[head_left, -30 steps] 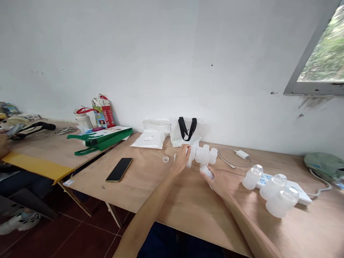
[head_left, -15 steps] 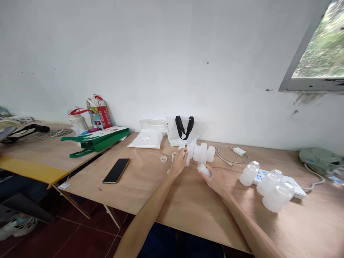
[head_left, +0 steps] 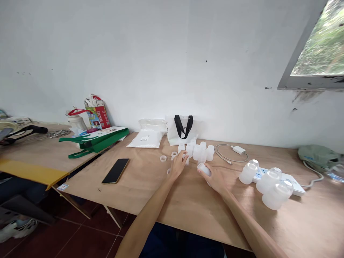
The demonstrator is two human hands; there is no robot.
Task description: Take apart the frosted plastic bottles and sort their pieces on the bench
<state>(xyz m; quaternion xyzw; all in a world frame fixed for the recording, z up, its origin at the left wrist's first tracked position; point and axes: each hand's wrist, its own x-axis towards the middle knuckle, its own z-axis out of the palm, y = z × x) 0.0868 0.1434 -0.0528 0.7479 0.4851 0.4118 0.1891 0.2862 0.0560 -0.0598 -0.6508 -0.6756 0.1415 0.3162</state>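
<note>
My right hand [head_left: 215, 178] is wrapped round a small white plastic bottle [head_left: 204, 168] lying on its side, just above the wooden table [head_left: 188, 204]. My left hand [head_left: 178, 163] reaches forward, its fingertips pinching a small bottle [head_left: 186, 160] at the near edge of a cluster of several small white bottles [head_left: 200, 151]. A few loose translucent caps [head_left: 163, 158] lie to the left of that hand.
Three larger translucent jars [head_left: 268, 184] lie on a white power strip [head_left: 295, 184] at the right. A black phone [head_left: 115, 171] rests at the left; a white tote bag [head_left: 181, 129], white packets [head_left: 146, 139] and a charger cable [head_left: 228, 154] sit near the wall. A second table [head_left: 32, 154] holds green bags.
My left hand has drawn back slightly from the bottle cluster toward me, fingers now on a small bottle. My right hand keeps its bottle. The view has shifted a little.
</note>
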